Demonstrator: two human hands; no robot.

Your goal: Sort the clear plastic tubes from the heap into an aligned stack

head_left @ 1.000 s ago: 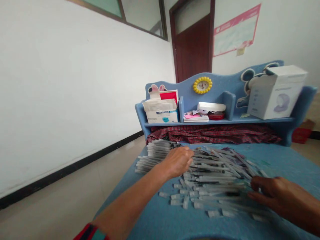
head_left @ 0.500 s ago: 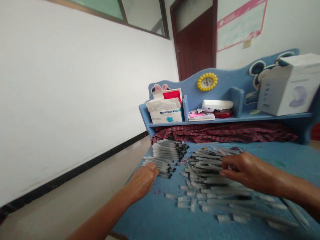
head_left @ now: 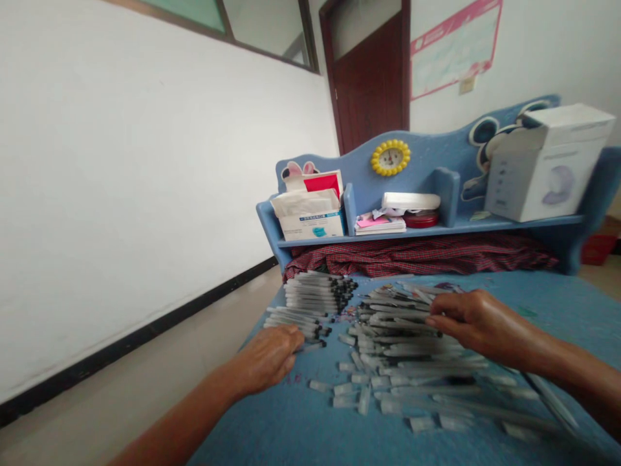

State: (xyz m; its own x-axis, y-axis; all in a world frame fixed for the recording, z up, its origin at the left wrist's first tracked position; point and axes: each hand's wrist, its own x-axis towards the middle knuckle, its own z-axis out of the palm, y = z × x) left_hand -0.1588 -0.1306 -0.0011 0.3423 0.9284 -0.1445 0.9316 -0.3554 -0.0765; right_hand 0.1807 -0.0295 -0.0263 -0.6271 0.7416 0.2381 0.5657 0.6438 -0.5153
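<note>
left hand (head_left: 272, 353) at the ordered pens (head_left: 310, 294), right hand (head_left: 473, 317) over the loose pile (head_left: 407, 349)

nearest on the blue tabletop (head_left: 276, 430) lie short clear caps (head_left: 420, 424), just before the loose pile of clear pens. a second ago the left hand was at this pile; it is now at the left, by the ordered pens, whose dark ends point right. its fingers are bent in beside one pen (head_left: 310, 347); whether they pinch it, i cannot tell. the right hand has gone from the pile's near right end to its far right side, thumb and forefinger curled; a pen between them cannot be made out.

behind, a checked cloth (head_left: 388, 257) lies under the shelf (head_left: 373, 238). a box (head_left: 313, 226) there shows a blue mask picture and characters too small to read; a white box (head_left: 557, 168) carries a device picture and blurred print. the poster's (head_left: 453, 55) writing is illegible.
</note>
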